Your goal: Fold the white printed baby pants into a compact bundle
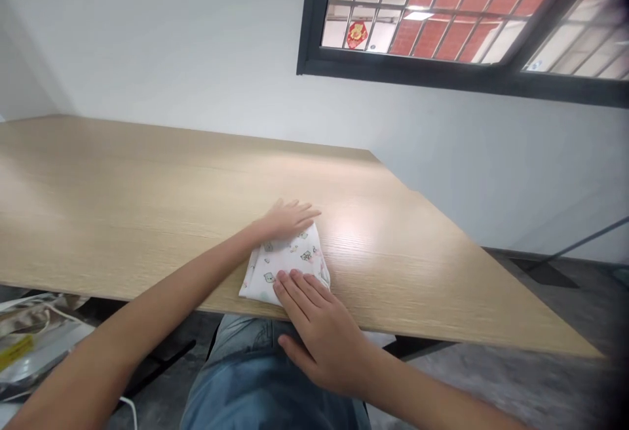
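A small folded white cloth (287, 263) with little printed figures lies near the front edge of a light wooden table (147, 200). My left hand (287, 219) rests flat on the cloth's far side, fingers stretched out toward the right. Over the cloth's near edge lies my right hand (314, 332), fingers straight and together, palm hanging past the table edge. Neither hand grips anything.
A white wall runs behind the table, with a dark-framed barred window (442, 17) at the upper right. Bags and cables (34, 338) lie on the floor at the lower left. My legs in blue jeans (255, 384) sit under the table edge. Grey floor lies to the right.
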Tool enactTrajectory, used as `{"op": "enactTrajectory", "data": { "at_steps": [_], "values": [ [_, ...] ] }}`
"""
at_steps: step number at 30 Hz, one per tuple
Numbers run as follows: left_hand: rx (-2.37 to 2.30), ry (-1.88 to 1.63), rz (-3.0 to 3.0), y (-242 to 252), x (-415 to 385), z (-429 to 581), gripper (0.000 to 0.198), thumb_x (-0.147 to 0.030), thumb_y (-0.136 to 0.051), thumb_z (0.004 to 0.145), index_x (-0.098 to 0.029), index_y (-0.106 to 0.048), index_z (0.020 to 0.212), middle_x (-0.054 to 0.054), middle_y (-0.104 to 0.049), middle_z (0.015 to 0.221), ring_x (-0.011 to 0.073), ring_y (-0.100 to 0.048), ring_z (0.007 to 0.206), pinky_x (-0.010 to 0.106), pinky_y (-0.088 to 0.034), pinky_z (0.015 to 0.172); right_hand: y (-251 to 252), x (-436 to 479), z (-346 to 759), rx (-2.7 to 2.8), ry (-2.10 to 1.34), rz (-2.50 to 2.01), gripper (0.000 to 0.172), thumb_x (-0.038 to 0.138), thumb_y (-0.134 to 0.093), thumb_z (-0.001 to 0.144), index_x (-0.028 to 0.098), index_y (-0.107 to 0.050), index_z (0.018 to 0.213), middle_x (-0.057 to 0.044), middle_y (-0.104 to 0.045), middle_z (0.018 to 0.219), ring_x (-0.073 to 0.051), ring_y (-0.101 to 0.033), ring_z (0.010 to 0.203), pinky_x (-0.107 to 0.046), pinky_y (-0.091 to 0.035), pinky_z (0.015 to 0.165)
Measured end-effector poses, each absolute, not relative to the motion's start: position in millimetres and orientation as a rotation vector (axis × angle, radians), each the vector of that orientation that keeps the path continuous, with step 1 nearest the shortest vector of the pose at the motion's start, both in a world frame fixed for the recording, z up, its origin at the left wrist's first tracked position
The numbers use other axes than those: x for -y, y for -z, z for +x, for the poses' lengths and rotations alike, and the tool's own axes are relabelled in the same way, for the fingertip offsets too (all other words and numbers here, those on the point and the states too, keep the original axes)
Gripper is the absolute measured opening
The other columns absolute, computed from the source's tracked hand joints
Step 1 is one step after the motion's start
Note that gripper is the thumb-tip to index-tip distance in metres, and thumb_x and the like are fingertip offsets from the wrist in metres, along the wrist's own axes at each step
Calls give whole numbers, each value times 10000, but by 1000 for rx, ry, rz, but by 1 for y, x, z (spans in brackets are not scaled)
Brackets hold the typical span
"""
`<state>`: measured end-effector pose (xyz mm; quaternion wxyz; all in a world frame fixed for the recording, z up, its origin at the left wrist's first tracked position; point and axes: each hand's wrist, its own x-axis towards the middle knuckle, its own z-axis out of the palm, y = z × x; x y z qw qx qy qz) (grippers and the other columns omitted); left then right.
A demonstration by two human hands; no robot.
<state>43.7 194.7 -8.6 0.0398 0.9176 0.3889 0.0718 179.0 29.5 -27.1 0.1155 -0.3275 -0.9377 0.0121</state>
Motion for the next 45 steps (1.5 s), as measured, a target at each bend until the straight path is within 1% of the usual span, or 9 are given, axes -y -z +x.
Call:
{"op": "enactTrajectory", "data": {
  "at_steps": [5, 10, 15, 22, 28, 32, 36, 41, 45],
  "values": [
    [-1289, -177, 2722, -4, -227, 49, 423, -350, -172, 967, -250, -430, 1287, 71, -445, 1350, 276, -407, 1216, 566, -213, 1002, 15, -20, 184, 2755, -149, -918, 558, 317, -428, 887, 28, -351, 1358, -162, -306, 1409, -289, -236, 1307, -436, -228, 1080],
    [-1323, -298, 2738, -28, -189, 22, 456, -379, -179, 970, -200, -309, 1369, 68, -256, 1461, 242, -228, 1329, 514, -110, 1062, -7, -51, 199, 2666, -266, -775, 305, 236, -366, 923, 152, -555, 1147, -74, -612, 1111, -178, -538, 1049, -384, -264, 1059],
    [-1161, -300, 2674, -19, -121, -26, 427, -461, -266, 947, -270, -511, 1240, 7, -460, 1344, 188, -473, 1167, 335, -344, 981, -9, -93, 213, 2694, -201, -816, 377, 395, -520, 877, 162, -551, 1171, -102, -498, 1273, -248, -392, 1217, -429, -272, 1047],
    [-1060, -317, 2712, 27, -60, -60, 1020, -611, -680, 625, -245, -164, 1425, 93, -281, 1447, 280, -239, 1331, 507, -104, 1093, 13, -66, 227, 2795, -274, -768, 796, 342, -694, 713, 120, -304, 1372, -150, -340, 1389, -271, -211, 1318, -435, -247, 1070],
    [-1008, -753, 2508, 29, -28, -47, 229, -341, -479, 886, -262, -608, 1058, 38, -644, 1060, 199, -561, 1009, 348, -436, 881, 19, -25, 233, 2596, -360, -780, 659, 69, -457, 723, 191, -300, 1352, -111, -519, 1233, -239, -450, 1171, -373, -408, 944],
    [-1307, -843, 2038, 17, -49, -30, 449, -462, -343, 905, -168, -589, 673, 13, -597, 643, 164, -545, 605, 260, -439, 561, 4, -49, 222, 2209, -558, -1156, 385, 285, -475, 843, 234, -413, 1220, -47, -626, 908, -197, -609, 742, -281, -497, 596],
    [-1611, -748, 1867, 14, -74, -15, 383, -456, -355, 884, -161, -554, 743, 14, -587, 674, 187, -559, 643, 267, -430, 560, -4, -87, 207, 1994, -639, -1440, 314, 332, -423, 891, 178, -413, 1164, -5, -562, 704, -187, -576, 633, -282, -480, 545],
    [-1999, -965, 2090, 19, -75, 9, 421, -329, -397, 875, -67, -430, 1203, 189, -557, 1127, 282, -569, 983, 399, -477, 748, 0, -93, 187, 2167, -165, -1422, 332, 214, -397, 897, 126, -456, 1212, -162, -479, 1190, -270, -480, 1090, -421, -426, 895],
    [-1823, -948, 2600, 21, -78, 31, 441, -279, -306, 932, -166, -339, 1357, 127, -352, 1406, 326, -254, 1314, 589, -207, 1018, 9, -85, 173, 2402, 60, -1283, 376, 192, -350, 916, 83, -464, 1257, -165, -422, 1316, -287, -364, 1211, -465, -312, 1018]
  ]
}}
